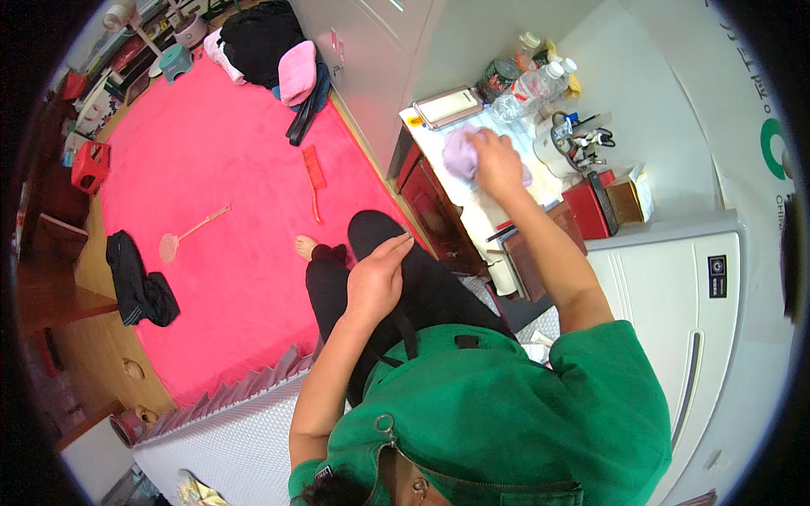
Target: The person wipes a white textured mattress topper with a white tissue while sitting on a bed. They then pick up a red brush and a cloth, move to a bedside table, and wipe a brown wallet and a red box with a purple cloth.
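My right hand (499,164) presses a crumpled light purple cloth (460,154) onto the top of a small cabinet (434,148); part of the cloth is hidden under my fingers. Beyond the cloth lies a pale flat case (447,108). Clear plastic bottles (527,94) stand just past my hand. On my black-trousered leg rests my left hand (377,277), its fingers stretched out and holding nothing.
Pens and tools fill a white holder (557,152) beside a red box (591,207). A brown notebook (544,261) lies near the cabinet's front. A white appliance (666,312) stands at right. The pink mat (228,312) carries a fly swatter (173,246) and red brush (314,169).
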Available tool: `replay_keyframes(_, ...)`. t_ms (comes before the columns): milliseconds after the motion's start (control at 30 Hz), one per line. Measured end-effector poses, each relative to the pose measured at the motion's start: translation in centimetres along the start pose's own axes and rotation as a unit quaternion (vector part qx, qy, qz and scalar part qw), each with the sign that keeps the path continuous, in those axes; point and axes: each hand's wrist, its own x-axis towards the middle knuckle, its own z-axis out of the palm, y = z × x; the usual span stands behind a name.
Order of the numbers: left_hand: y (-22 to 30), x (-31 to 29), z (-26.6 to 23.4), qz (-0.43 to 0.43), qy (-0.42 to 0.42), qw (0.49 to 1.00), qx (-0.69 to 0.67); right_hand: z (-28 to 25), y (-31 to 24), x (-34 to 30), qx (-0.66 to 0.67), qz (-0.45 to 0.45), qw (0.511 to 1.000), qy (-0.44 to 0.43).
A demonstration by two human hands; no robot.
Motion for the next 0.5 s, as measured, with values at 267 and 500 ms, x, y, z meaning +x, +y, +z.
replay_keyframes(267,3.9,3.5,5.8,0.018,-0.011,1.000,-0.014,4.2,0.3,0.3,0.031,-0.003,0.999,-0.007)
replay_keyframes(500,6.7,9.0,8.0,0.027,-0.060,0.997,0.036,0.4,7.0,-1.7,0.093,0.024,0.995,-0.009)
